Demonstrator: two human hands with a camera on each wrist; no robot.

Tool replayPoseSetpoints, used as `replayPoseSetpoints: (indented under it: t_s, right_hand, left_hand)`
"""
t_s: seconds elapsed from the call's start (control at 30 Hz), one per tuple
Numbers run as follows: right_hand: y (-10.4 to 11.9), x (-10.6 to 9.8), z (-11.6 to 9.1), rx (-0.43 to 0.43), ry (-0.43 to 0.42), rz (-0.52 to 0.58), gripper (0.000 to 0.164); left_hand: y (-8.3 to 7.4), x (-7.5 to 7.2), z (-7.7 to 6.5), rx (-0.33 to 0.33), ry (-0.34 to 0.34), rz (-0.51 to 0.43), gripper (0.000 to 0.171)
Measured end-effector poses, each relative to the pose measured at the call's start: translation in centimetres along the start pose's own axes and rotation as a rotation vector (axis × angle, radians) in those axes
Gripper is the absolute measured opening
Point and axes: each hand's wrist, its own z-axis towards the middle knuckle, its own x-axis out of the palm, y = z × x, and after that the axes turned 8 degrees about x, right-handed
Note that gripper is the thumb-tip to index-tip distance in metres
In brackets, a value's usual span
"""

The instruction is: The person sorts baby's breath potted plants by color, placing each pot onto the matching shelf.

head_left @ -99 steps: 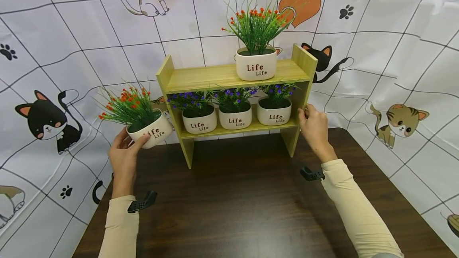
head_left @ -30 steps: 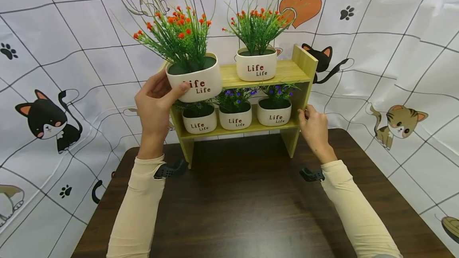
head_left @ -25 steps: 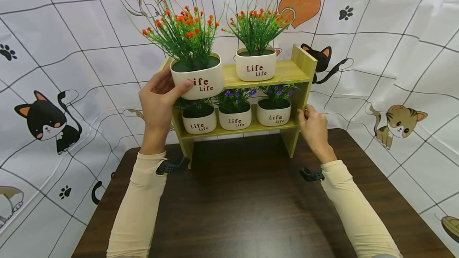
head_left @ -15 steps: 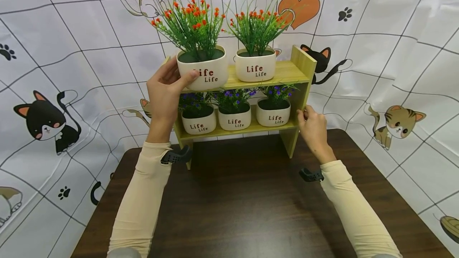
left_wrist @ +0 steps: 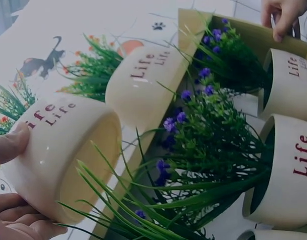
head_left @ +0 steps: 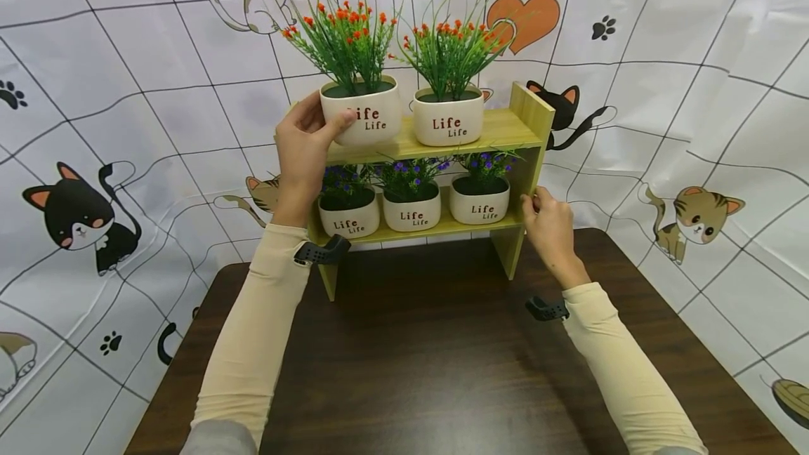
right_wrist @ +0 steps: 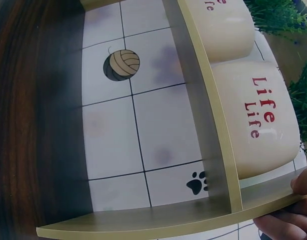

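My left hand (head_left: 305,149) grips a white pot (head_left: 373,125) of orange artificial flowers, thumb on its printed front, fingers behind its left side. It is over the left part of the top board (head_left: 505,128); the left wrist view shows the held pot's hollow underside (left_wrist: 91,167). A matching orange-flowered pot (head_left: 449,123) stands to its right on that board. With thumb and fingers, my right hand (head_left: 551,227) pinches the edge of the wooden shelf's right side panel (head_left: 527,181). In the right wrist view that hand (right_wrist: 288,222) shows at the lower right corner.
Three white pots with purple flowers, left (head_left: 349,222), middle (head_left: 412,215) and right (head_left: 480,206), line the lower board. The shelf stands on a dark wooden table (head_left: 430,350) against a cat-patterned wall covering (head_left: 208,111).
My left hand has brought the orange-flowered pot from left of the shelf, up and rightward over the top board, turning it from tilted to nearly upright. My right hand has stayed on the side panel.
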Motion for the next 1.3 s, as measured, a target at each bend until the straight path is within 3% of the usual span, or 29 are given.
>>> replayPoseSetpoints:
  t_s: [0.23, 0.4, 0.63, 0.87, 1.17, 1.3]
  right_hand:
    - [0.1, 0.0, 0.1, 0.007, 0.007, 0.000, 0.018]
    - [0.1, 0.0, 0.0, 0.003, 0.010, 0.001, 0.017]
    - [0.0, -0.1, 0.1, 0.004, 0.009, -0.001, 0.018]
    - [0.0, 0.0, 0.0, 0.005, 0.004, 0.002, 0.018]
    - [0.0, 0.1, 0.1, 0.004, 0.006, 0.003, 0.018]
    - [-0.1, 0.0, 0.1, 0.013, 0.024, -0.012, 0.019]
  left_hand:
    - [1.0, 0.2, 0.4, -0.035, 0.029, 0.109, 0.064]
    - [1.7, 0.3, 0.7, -0.087, 0.064, 0.124, 0.066]
    - [1.9, 0.1, 0.8, -0.119, 0.130, 0.139, 0.054]
    - [1.6, -0.1, 0.8, -0.187, 0.206, 0.185, 0.076]
    - [0.9, -0.2, 0.9, -0.230, 0.273, 0.264, 0.079]
    - [1.0, -0.3, 0.8, -0.230, 0.274, 0.255, 0.083]
